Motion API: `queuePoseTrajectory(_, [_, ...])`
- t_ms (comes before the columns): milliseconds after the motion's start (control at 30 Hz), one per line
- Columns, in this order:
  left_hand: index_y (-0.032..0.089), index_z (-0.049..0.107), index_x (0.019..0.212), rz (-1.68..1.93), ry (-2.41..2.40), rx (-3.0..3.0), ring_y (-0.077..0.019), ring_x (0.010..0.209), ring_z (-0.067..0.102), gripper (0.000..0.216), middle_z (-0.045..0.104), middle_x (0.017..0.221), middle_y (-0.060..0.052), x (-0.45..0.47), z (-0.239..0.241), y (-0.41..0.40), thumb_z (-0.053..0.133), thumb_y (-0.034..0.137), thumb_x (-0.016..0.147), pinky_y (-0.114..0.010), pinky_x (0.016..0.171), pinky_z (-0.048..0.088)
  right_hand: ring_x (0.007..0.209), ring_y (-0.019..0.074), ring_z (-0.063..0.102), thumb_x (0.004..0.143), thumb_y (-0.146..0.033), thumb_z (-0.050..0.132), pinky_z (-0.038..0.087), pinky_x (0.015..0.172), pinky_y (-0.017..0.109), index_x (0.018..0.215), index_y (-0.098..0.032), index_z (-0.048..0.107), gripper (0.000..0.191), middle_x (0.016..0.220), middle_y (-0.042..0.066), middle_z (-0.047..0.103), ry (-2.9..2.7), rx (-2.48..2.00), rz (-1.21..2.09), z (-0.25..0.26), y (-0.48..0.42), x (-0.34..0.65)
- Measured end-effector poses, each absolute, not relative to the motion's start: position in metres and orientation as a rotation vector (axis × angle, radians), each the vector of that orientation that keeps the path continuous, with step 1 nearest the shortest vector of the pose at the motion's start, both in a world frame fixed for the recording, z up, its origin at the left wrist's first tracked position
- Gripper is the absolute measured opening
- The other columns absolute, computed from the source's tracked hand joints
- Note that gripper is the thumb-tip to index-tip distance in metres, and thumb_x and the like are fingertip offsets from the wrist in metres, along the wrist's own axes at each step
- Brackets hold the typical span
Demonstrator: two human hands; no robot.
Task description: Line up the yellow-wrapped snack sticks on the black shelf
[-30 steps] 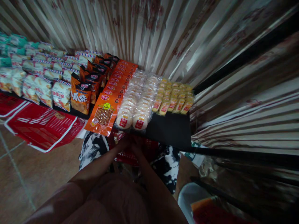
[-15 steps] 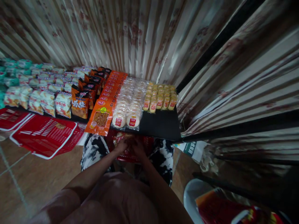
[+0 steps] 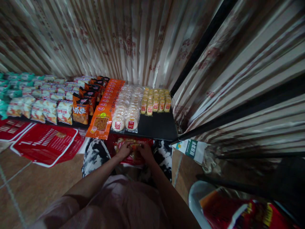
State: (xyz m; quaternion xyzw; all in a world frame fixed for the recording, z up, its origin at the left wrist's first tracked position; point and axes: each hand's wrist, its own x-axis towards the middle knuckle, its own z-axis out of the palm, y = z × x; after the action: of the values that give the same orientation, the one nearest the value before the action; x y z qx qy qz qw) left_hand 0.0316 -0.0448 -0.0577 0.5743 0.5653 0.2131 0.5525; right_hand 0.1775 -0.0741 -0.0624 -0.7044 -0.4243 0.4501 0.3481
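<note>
My left hand (image 3: 123, 150) and my right hand (image 3: 145, 150) meet low in front of me, above a red basket (image 3: 111, 143) resting on my lap. Both hands are closed on a small snack packet (image 3: 134, 146) held between them. Just beyond lies a black shelf (image 3: 157, 127) with rows of snacks: an orange packet row (image 3: 103, 115), round cakes in clear wrap (image 3: 125, 109) and small yellow packets (image 3: 155, 103). The fingers are dim and partly hidden.
Bags of snacks (image 3: 80, 109) fill the shelf to the left. Red baskets (image 3: 45, 143) lie on the floor at left. A striped curtain (image 3: 133, 38) hangs behind. A white bin (image 3: 197, 197) with a red bag stands lower right.
The view has swung right and pulled back. My hands have come further into sight over the red basket, and a small packet now shows between them.
</note>
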Motion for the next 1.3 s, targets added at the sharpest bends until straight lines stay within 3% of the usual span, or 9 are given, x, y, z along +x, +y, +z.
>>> queuePoseTrajectory(133, [0.014,0.065,0.099,0.495,1.375,1.385,-0.0169,0.096,0.059,0.034,0.065,0.105,-0.006,0.035,-0.048,-0.046,0.048,0.005,0.07,-0.029,0.09,0.045,0.081,0.0181,0.062,0.067,-0.02,0.047,0.049,0.074,0.031,0.094,-0.017,0.061,0.031,0.086,0.004,0.067,-1.062,-1.735,1.246,-0.06,-0.076,0.185])
queuePoseTrajectory(433, [0.017,0.066,0.096,0.504,1.354,1.481,-0.0193,0.095,0.059,0.033,0.067,0.101,-0.005,0.031,-0.037,-0.05,0.05,0.007,0.07,-0.031,0.089,0.044,0.082,0.0154,0.062,0.07,-0.02,0.042,0.049,0.074,0.028,0.1,-0.017,0.059,0.034,0.09,0.003,0.067,-1.104,-1.571,1.27,-0.053,-0.076,0.197])
queuePoseTrajectory(633, [0.017,0.065,0.097,0.479,1.263,1.505,-0.0175,0.087,0.06,0.031,0.067,0.095,-0.004,0.032,-0.035,-0.052,0.051,0.01,0.071,-0.027,0.081,0.046,0.074,0.0142,0.062,0.072,-0.021,0.045,0.05,0.068,0.027,0.102,-0.017,0.058,0.033,0.085,0.003,0.067,-1.021,-1.514,1.365,-0.037,-0.073,0.2])
queuePoseTrajectory(867, [0.013,0.06,0.098,0.443,1.11,1.148,-0.011,0.058,0.055,0.028,0.063,0.073,-0.001,0.04,-0.029,-0.06,0.056,0.021,0.072,-0.022,0.056,0.042,0.081,0.017,0.062,0.069,-0.028,0.057,0.049,0.076,0.031,0.096,-0.017,0.061,0.03,0.087,0.005,0.067,-0.951,-1.471,1.34,-0.014,-0.069,0.205])
queuePoseTrajectory(1033, [0.013,0.057,0.087,0.537,1.034,1.052,-0.0078,0.052,0.05,0.029,0.057,0.065,0.003,0.044,-0.025,-0.061,0.065,0.031,0.064,-0.02,0.054,0.039,0.077,0.0166,0.063,0.066,-0.041,0.064,0.049,0.07,0.028,0.097,-0.018,0.06,0.039,0.083,0.003,0.067,-0.847,-1.433,1.334,0.0,-0.069,0.207])
queuePoseTrajectory(1300, [0.014,0.055,0.088,0.617,1.02,1.05,-0.0084,0.053,0.051,0.035,0.054,0.061,0.004,0.062,0.001,-0.06,0.066,0.037,0.064,-0.02,0.052,0.038,0.081,0.018,0.064,0.063,-0.046,0.068,0.049,0.073,0.03,0.096,-0.02,0.057,0.044,0.089,0.004,0.068,-0.733,-1.305,1.333,0.013,-0.076,0.209])
